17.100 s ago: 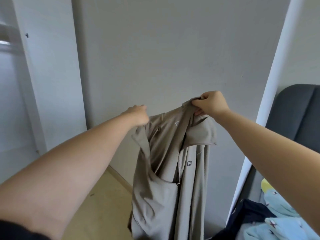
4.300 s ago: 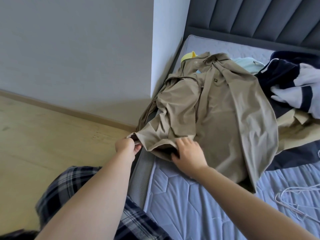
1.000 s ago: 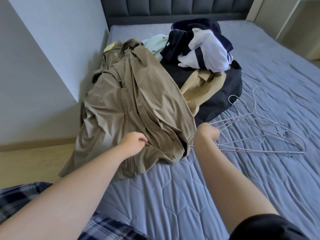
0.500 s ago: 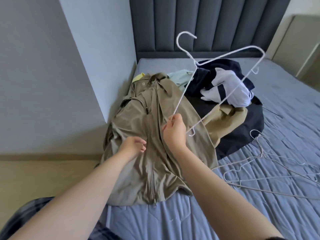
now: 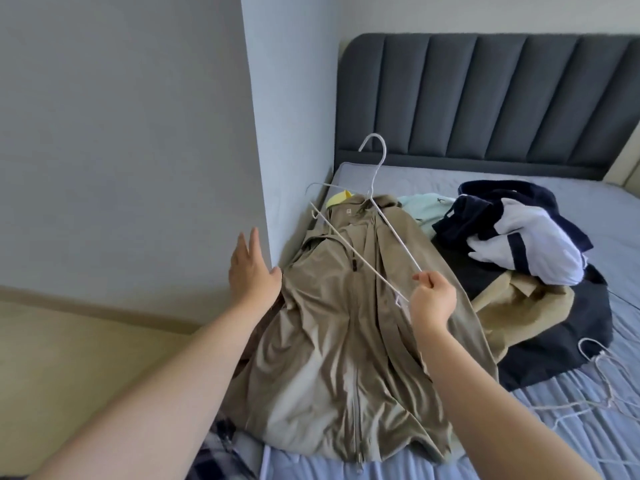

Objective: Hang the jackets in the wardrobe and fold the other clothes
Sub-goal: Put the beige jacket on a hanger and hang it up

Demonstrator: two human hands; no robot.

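Observation:
A khaki zip jacket [image 5: 332, 341] lies spread front-up along the left side of the bed, collar toward the headboard. My right hand [image 5: 431, 299] pinches one end of a white wire hanger [image 5: 375, 216] and holds it above the jacket's chest, hook pointing up near the collar. My left hand [image 5: 251, 270] hovers with straight fingers beside the jacket's left shoulder, close to the wall corner, holding nothing.
A pile of other clothes [image 5: 519, 244], navy, white, tan and pale green, sits to the right of the jacket. More wire hangers [image 5: 602, 382] lie on the blue quilted mattress [image 5: 588, 438] at the right. A dark padded headboard [image 5: 485, 102] stands behind; a grey wall [image 5: 121, 150] and wood floor are left.
My right hand has lowered the hanger over the jacket and turned it toward the collar. My left hand has lifted off the jacket and opened near the wall corner.

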